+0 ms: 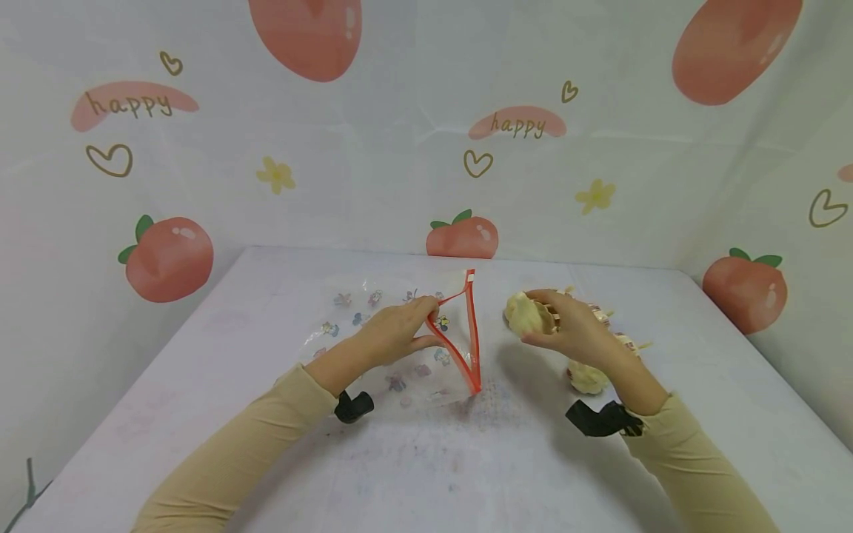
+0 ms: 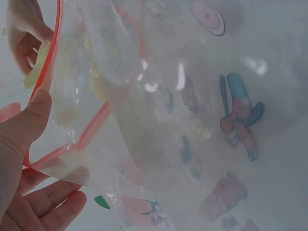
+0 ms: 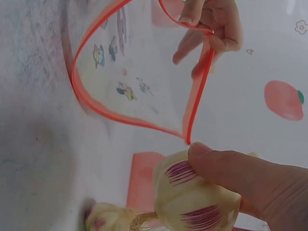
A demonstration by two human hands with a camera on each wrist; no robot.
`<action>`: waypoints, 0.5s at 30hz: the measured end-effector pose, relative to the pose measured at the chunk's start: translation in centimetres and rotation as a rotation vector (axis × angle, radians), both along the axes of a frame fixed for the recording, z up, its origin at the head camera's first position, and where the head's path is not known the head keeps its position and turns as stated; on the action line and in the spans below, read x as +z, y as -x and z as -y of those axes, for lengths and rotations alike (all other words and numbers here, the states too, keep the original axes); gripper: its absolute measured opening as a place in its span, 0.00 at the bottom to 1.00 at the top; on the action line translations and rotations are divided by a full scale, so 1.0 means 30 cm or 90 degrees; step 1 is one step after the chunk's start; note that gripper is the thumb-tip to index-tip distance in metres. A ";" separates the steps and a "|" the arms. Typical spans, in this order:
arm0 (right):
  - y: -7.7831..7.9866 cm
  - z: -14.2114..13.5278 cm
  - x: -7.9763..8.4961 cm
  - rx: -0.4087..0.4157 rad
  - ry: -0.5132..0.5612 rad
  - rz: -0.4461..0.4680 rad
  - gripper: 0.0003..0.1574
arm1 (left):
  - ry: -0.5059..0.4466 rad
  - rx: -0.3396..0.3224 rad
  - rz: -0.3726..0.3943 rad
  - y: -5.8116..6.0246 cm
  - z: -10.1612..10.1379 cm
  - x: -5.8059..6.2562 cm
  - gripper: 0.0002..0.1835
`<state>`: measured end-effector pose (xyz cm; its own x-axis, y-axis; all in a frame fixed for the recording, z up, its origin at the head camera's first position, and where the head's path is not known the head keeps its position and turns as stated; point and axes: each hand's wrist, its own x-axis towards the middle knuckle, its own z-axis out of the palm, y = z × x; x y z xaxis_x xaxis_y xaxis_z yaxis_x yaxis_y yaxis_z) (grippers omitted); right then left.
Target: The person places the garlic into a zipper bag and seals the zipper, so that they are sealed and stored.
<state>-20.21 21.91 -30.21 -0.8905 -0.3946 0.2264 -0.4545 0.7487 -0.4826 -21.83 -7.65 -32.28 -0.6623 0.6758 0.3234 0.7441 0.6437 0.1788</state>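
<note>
A clear zip bag with a red-edged mouth and small cartoon prints lies on the table, its mouth spread open toward the right. My left hand holds the upper rim of that mouth; in the left wrist view the thumb and fingers lie on either side of the plastic. Just right of the opening, my right hand grips a garlic bulb. Purple streaks mark its pale skin in the right wrist view. Another garlic bulb sits below the right hand, and others are partly hidden behind it.
The white table has faint stains near its front. A pale backdrop printed with peaches, hearts and flowers stands behind it. Black straps circle the wrists. A thin dark object shows at the lower left edge.
</note>
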 end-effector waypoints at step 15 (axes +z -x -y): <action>0.013 0.078 -0.031 0.062 -0.018 -0.060 0.36 | 0.005 0.011 0.009 0.001 0.001 0.002 0.21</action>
